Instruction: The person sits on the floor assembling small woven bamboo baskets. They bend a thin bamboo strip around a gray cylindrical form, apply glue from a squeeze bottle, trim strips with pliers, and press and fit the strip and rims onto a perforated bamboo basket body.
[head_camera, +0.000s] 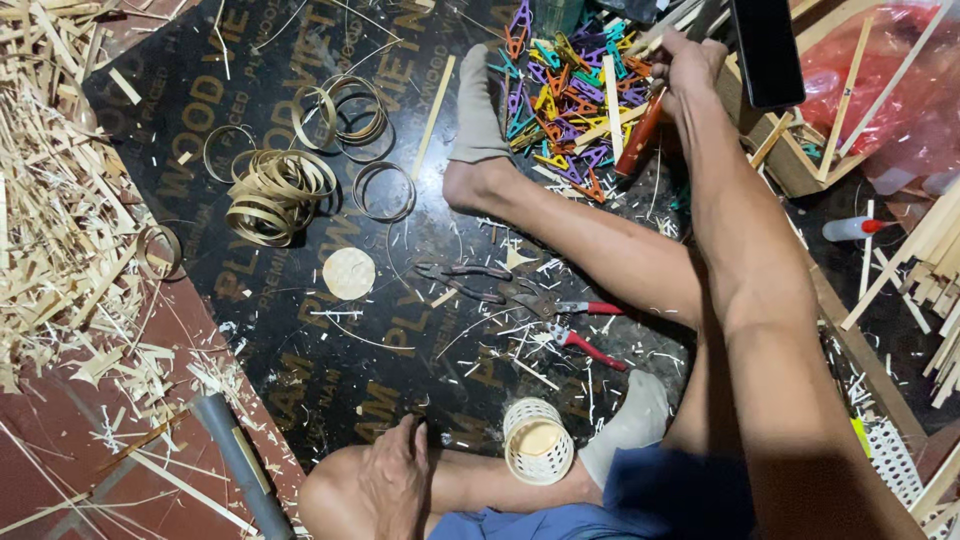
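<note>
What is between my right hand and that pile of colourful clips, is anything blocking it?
Nothing visible blocks it. The right hand is already at the far edge of the pile of colourful clips, holding a red-handled tool that lies over them. The outstretched leg lies nearer than the pile, not between. The left hand rests on the knee.

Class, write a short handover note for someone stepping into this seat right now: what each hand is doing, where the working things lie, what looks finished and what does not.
Right hand: reaching into the pile of coloured plastic clothes pegs, gripping a red-handled tool.
Left hand: empty, resting on the left knee.
Small woven cylindrical basket stands beside the leg and looks formed.
Coiled bamboo strip rings, a round wooden disc and red-handled pliers lie loose on the black plywood board.
Left: the rings and disc are unassembled.
</note>
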